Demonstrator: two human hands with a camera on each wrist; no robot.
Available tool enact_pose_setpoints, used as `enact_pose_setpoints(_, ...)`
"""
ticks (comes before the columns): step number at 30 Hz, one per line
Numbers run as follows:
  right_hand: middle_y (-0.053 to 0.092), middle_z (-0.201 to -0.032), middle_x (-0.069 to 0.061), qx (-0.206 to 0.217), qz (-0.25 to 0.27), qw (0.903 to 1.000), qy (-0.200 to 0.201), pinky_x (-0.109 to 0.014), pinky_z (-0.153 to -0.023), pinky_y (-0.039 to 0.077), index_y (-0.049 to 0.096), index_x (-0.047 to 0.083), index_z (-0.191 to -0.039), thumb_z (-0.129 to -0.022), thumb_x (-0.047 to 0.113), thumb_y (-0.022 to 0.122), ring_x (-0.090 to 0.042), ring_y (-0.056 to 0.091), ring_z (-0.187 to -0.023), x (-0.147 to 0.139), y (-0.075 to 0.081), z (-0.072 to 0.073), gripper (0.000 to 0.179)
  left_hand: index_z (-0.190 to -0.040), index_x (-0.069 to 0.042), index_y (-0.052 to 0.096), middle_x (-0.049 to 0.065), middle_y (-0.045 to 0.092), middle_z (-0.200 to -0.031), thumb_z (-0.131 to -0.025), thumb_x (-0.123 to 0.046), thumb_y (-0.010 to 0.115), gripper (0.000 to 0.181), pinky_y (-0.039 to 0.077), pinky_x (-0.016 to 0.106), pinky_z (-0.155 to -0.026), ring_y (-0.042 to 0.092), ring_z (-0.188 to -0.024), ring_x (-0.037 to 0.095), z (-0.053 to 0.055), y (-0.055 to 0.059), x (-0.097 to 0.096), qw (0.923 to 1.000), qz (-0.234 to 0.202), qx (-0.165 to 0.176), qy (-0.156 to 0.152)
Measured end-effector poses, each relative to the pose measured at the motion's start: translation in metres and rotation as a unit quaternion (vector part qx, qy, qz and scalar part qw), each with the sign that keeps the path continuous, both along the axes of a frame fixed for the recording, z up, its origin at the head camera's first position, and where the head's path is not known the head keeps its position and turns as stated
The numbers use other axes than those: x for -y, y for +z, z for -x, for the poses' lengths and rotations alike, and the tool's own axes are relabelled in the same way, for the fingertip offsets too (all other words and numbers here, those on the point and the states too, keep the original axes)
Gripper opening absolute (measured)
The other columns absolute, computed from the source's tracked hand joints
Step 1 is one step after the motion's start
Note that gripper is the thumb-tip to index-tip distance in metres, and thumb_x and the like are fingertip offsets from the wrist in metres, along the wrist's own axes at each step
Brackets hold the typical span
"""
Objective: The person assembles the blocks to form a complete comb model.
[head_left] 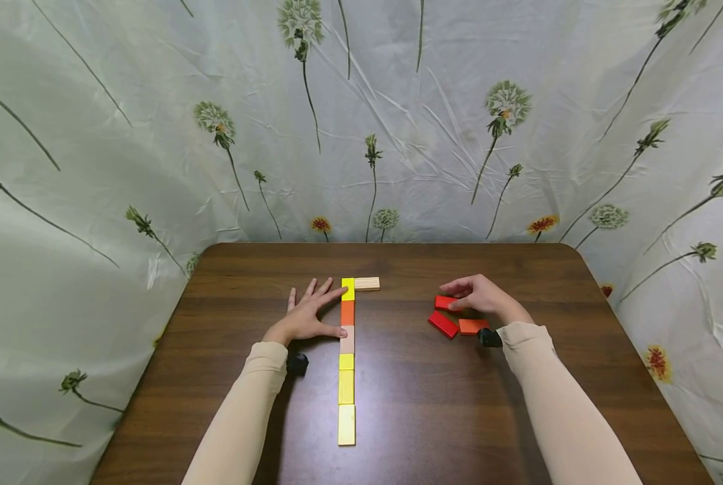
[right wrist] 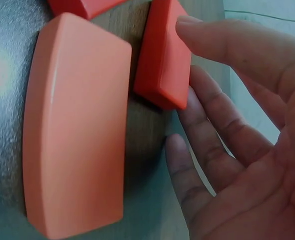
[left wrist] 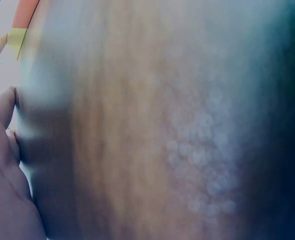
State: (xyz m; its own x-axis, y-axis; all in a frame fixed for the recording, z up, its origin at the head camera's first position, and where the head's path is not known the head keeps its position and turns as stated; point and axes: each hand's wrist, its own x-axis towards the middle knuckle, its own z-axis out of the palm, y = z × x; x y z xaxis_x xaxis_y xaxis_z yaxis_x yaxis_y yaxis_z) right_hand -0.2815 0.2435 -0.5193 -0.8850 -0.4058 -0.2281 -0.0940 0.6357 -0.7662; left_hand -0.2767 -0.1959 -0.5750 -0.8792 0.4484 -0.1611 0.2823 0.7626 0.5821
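A straight row of blocks runs down the table, with a yellow block (head_left: 348, 283), an orange block (head_left: 347, 312) and a pale pinkish block (head_left: 347, 345) in its far half. My left hand (head_left: 303, 320) lies beside it with fingers spread, the index fingertip at the yellow block and the thumb at the pinkish one. On the right, my right hand (head_left: 483, 296) holds a red block (right wrist: 160, 55) between thumb and fingers, low at the table. Another red block (head_left: 443, 324) and an orange-red block (right wrist: 82, 130) lie just nearer.
A ridged bare-wood block (head_left: 367, 283) stands at a right angle to the row's far end. Yellow blocks (head_left: 346, 386) and a pale yellow block (head_left: 347, 424) make up the near half. A flowered curtain (head_left: 361, 121) hangs behind the brown table (head_left: 410, 417).
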Motion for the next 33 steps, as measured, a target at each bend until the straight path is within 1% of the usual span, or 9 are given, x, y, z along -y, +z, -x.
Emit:
enact_pose_setpoints(1,0.073,-0.133,-0.027,-0.001,0.000,1.0000,0.002,-0.023,-0.090,0.055,0.069,-0.006,-0.137,-0.096,0.007,0.079,-0.031,0.071,-0.112,-0.001,0.000,0.000,0.044,-0.165,-0.048,0.037,0.003,0.011,-0.183,-0.075,-0.076,0.084,0.106,-0.016,0.076,-0.124,-0.004,-0.169,0.042,0.000,0.000,0.000,1.0000,0.000,0.000,0.001)
enact_pose_setpoints(4,0.073,-0.133,-0.027,-0.002,-0.003,1.0000,0.008,-0.027,-0.092,0.057,0.069,-0.007,-0.136,-0.096,0.007,0.079,-0.034,0.071,-0.114,-0.004,-0.002,0.000,0.044,-0.165,-0.047,0.037,0.002,0.011,-0.183,-0.076,-0.073,0.085,0.105,-0.017,0.076,-0.124,-0.005,-0.170,0.041,-0.001,0.002,-0.001,1.0000,0.001,0.004,0.003)
enact_pose_setpoints(8,0.073,-0.134,-0.026,0.004,-0.004,1.0000,0.005,-0.030,-0.092,0.057,0.070,-0.005,-0.137,-0.095,0.007,0.079,-0.030,0.069,-0.110,-0.006,-0.003,0.000,0.044,-0.165,-0.050,0.037,0.001,0.011,-0.183,-0.074,-0.077,0.084,0.106,-0.017,0.074,-0.125,-0.005,-0.170,0.040,0.001,-0.003,0.000,1.0000,-0.003,0.000,0.005)
enact_pose_setpoints(9,0.073,-0.133,-0.025,0.007,-0.005,1.0000,0.002,-0.026,-0.089,0.055,0.070,-0.004,-0.137,-0.095,0.008,0.080,-0.026,0.068,-0.108,-0.007,-0.004,0.000,0.044,-0.165,-0.050,0.036,0.000,0.011,-0.183,-0.073,-0.079,0.083,0.107,-0.017,0.074,-0.125,-0.005,-0.170,0.040,0.001,-0.004,0.001,1.0000,-0.004,-0.002,0.004)
enact_pose_setpoints(12,0.073,-0.133,-0.025,0.009,-0.006,0.9999,-0.001,-0.024,-0.086,0.053,0.070,-0.003,-0.137,-0.096,0.008,0.079,-0.022,0.065,-0.105,-0.008,-0.005,-0.001,0.044,-0.166,-0.046,0.038,0.004,0.012,-0.183,-0.074,-0.077,0.084,0.107,-0.018,0.075,-0.124,-0.005,-0.169,0.043,-0.001,0.000,0.001,0.9999,-0.011,-0.005,0.000)
enact_pose_setpoints(17,0.073,-0.134,-0.025,0.015,-0.008,0.9998,-0.009,-0.027,-0.087,0.055,0.071,-0.003,-0.137,-0.095,0.007,0.079,-0.026,0.066,-0.109,-0.008,-0.007,-0.002,0.044,-0.166,-0.045,0.039,0.007,0.013,-0.183,-0.075,-0.077,0.083,0.106,-0.018,0.077,-0.123,-0.004,-0.168,0.046,-0.004,0.005,0.000,0.9997,-0.023,-0.006,-0.004)
enact_pose_setpoints(21,0.073,-0.133,-0.026,0.012,-0.011,0.9998,-0.011,-0.030,-0.088,0.054,0.071,-0.003,-0.136,-0.095,0.005,0.078,-0.027,0.065,-0.107,-0.008,-0.008,-0.003,0.042,-0.165,-0.049,0.037,0.004,0.012,-0.183,-0.074,-0.081,0.082,0.106,-0.018,0.076,-0.124,-0.004,-0.169,0.042,-0.002,-0.001,0.000,0.9999,-0.015,-0.006,0.000)
enact_pose_setpoints(27,0.074,-0.130,-0.025,0.002,-0.017,0.9997,-0.017,-0.027,-0.085,0.053,0.073,-0.002,-0.134,-0.095,0.005,0.079,-0.026,0.065,-0.104,-0.007,-0.008,-0.002,0.040,-0.165,-0.050,0.037,0.000,0.012,-0.183,-0.073,-0.079,0.084,0.107,-0.017,0.074,-0.125,-0.004,-0.170,0.038,0.003,-0.009,0.002,0.9999,-0.010,-0.008,0.002)
enact_pose_setpoints(33,0.075,-0.129,-0.023,0.002,-0.031,0.9990,-0.031,-0.025,-0.085,0.052,0.074,0.000,-0.133,-0.096,0.008,0.079,-0.025,0.065,-0.104,-0.007,-0.008,-0.001,0.039,-0.165,-0.048,0.037,0.002,0.012,-0.183,-0.073,-0.079,0.083,0.107,-0.017,0.074,-0.124,-0.004,-0.170,0.041,0.001,-0.005,0.002,0.9999,-0.013,-0.004,0.000)
